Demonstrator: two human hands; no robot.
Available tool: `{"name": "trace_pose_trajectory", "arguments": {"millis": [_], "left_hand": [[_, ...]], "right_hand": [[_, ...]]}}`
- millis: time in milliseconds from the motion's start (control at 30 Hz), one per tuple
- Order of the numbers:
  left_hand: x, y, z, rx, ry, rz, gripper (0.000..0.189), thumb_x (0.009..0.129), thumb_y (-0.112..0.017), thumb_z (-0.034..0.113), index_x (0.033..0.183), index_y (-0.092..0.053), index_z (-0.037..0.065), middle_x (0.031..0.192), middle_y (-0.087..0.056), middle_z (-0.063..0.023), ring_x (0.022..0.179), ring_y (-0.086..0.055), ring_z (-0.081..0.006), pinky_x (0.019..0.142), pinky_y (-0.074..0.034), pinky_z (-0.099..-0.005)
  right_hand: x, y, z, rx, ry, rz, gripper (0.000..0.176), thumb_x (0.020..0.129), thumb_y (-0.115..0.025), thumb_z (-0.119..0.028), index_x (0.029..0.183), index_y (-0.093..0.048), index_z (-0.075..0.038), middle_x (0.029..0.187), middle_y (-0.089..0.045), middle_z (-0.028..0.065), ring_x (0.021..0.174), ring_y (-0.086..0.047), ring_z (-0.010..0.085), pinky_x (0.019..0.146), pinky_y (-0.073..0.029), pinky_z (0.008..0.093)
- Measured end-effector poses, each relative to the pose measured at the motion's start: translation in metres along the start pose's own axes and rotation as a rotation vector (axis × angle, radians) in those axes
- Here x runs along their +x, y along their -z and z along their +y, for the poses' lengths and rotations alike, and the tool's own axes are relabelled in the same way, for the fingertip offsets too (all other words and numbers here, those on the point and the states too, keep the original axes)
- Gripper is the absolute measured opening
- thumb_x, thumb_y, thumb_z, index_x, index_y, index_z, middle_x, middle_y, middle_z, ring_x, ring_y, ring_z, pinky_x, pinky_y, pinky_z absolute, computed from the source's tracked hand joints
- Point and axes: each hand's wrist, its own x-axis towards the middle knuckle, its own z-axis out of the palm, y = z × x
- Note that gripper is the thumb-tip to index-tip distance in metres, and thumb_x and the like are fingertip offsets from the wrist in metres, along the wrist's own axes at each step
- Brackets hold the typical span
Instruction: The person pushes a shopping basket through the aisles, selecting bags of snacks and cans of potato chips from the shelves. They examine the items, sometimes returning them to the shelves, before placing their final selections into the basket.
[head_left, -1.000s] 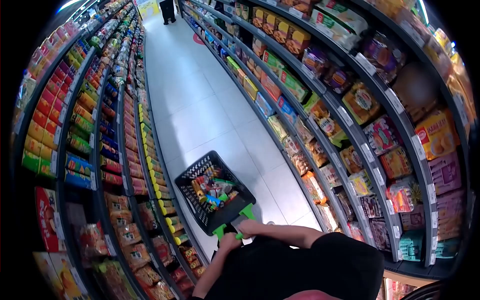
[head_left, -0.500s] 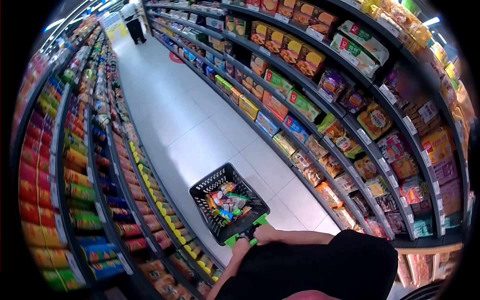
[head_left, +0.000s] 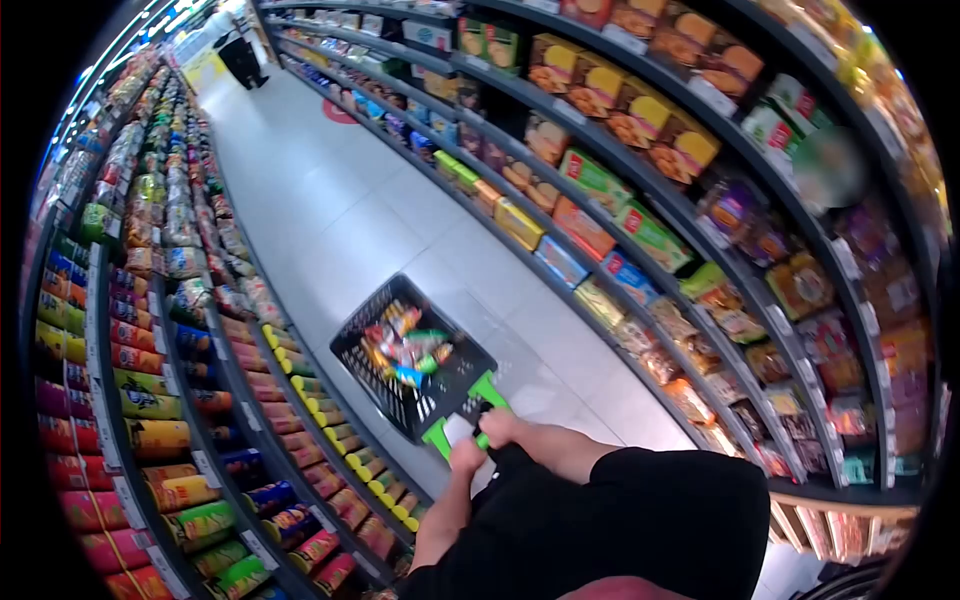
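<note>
A black perforated shopping basket cart (head_left: 462,372) stands on the aisle floor in front of me. Inside it lies a loose pile of colourful snack packets (head_left: 410,345). Green brackets join its near side to a handle (head_left: 487,391). My left hand (head_left: 466,456) is closed round the left part of this handle. Close beside it, my right hand (head_left: 503,427) is wrapped round the handle too. Both forearms reach forward from black sleeves, and my hands hide much of the grip.
Shelves of packaged snacks (head_left: 600,215) line the right side, with canisters and bags (head_left: 160,435) on the left shelves. Between them runs a pale tiled floor (head_left: 330,190). Far ahead a person in dark trousers (head_left: 238,58) stands near a yellow-white display (head_left: 200,72).
The basket cart and both hands have shifted forward and left in view, with my arms stretched further out. Both hands keep hold of the handle. The view has turned slightly.
</note>
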Motion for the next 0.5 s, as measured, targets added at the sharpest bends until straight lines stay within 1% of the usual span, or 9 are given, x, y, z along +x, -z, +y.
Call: {"name": "trace_pose_trajectory", "arguments": {"millis": [33,67,100,133,167,300,333,467,500], "left_hand": [[0.017,0.049,-0.009,-0.037,0.087,0.14,0.03,0.08,-0.055,0.029,0.096,-0.067,0.007,0.102,-0.067,-0.0189,0.095,-0.065,-0.0369,0.082,-0.051,-0.0486],[0.061,0.061,-0.045,-0.196,-0.167,0.493,0.029,0.08,-0.055,0.027,0.097,-0.068,0.006,0.106,-0.065,-0.0204,0.097,-0.064,-0.0353,0.083,-0.05,-0.0487],[0.049,0.131,-0.036,0.004,0.032,0.165,0.026,0.079,-0.056,0.024,0.093,-0.069,0.006,0.1,-0.067,-0.0214,0.092,-0.066,-0.0362,0.08,-0.052,-0.0487],[0.046,0.168,-0.029,-0.022,0.086,0.266,0.024,0.077,-0.056,0.023,0.087,-0.07,0.006,0.089,-0.068,-0.0207,0.083,-0.066,-0.0378,0.074,-0.053,-0.0487],[0.059,0.18,-0.042,0.029,0.041,0.345,0.023,0.076,-0.057,0.023,0.083,-0.07,0.005,0.08,-0.067,-0.0199,0.075,-0.066,-0.039,0.069,-0.053,-0.0483],[0.077,0.214,-0.039,0.077,0.063,0.348,0.021,0.076,-0.057,0.022,0.085,-0.069,0.008,0.08,-0.067,-0.0206,0.075,-0.066,-0.0381,0.07,-0.054,-0.0472],[0.088,0.218,-0.043,0.106,0.032,0.348,0.02,0.077,-0.057,0.023,0.086,-0.07,0.011,0.079,-0.067,-0.02,0.074,-0.067,-0.0376,0.07,-0.054,-0.0469],[0.126,0.241,-0.057,0.098,0.031,0.351,0.02,0.077,-0.057,0.023,0.085,-0.069,0.009,0.079,-0.068,-0.0192,0.075,-0.067,-0.0372,0.07,-0.054,-0.0468],[0.137,0.244,-0.066,0.096,-0.005,0.343,0.02,0.076,-0.058,0.023,0.084,-0.07,0.009,0.079,-0.068,-0.0192,0.075,-0.067,-0.0372,0.07,-0.054,-0.0467]], "right_hand": [[0.057,0.01,0.014,-0.065,0.078,-0.055,0.018,0.064,-0.064,-0.021,0.071,-0.07,-0.005,0.078,-0.069,0.0181,0.068,-0.068,0.033,0.062,-0.055,0.0449],[0.097,0.031,0.015,-0.076,0.108,-0.002,0.018,0.064,-0.064,-0.02,0.071,-0.07,-0.005,0.078,-0.069,0.0175,0.069,-0.068,0.0321,0.062,-0.055,0.0444],[0.138,0.048,0.017,-0.088,0.138,0.053,0.017,0.064,-0.063,-0.019,0.071,-0.07,-0.005,0.077,-0.069,0.0168,0.069,-0.068,0.0312,0.062,-0.055,0.044],[0.149,0.075,-0.007,-0.084,0.13,0.005,0.017,0.065,-0.063,-0.019,0.071,-0.071,-0.006,0.077,-0.069,0.0162,0.07,-0.068,0.0312,0.063,-0.055,0.0438],[0.162,0.12,-0.009,-0.135,0.115,-0.003,0.017,0.066,-0.062,-0.019,0.071,-0.071,-0.006,0.076,-0.069,0.0156,0.07,-0.069,0.0312,0.064,-0.055,0.0435],[0.186,0.15,-0.002,-0.123,0.128,0.01,0.016,0.065,-0.062,-0.018,0.072,-0.071,-0.007,0.075,-0.069,0.0147,0.071,-0.069,0.0304,0.066,-0.055,0.0416],[0.193,0.154,0.003,-0.113,0.126,0.007,0.016,0.065,-0.062,-0.018,0.072,-0.072,-0.008,0.075,-0.069,0.0147,0.071,-0.069,0.0303,0.066,-0.055,0.0416],[0.238,0.158,0.021,-0.128,0.152,0.035,0.016,0.065,-0.062,-0.019,0.071,-0.072,-0.007,0.075,-0.069,0.0156,0.071,-0.069,0.0305,0.066,-0.055,0.0423],[0.248,0.156,0.024,-0.121,0.154,0.037,0.016,0.065,-0.062,-0.019,0.071,-0.072,-0.007,0.075,-0.069,0.0156,0.071,-0.069,0.0305,0.066,-0.055,0.0423]]}}
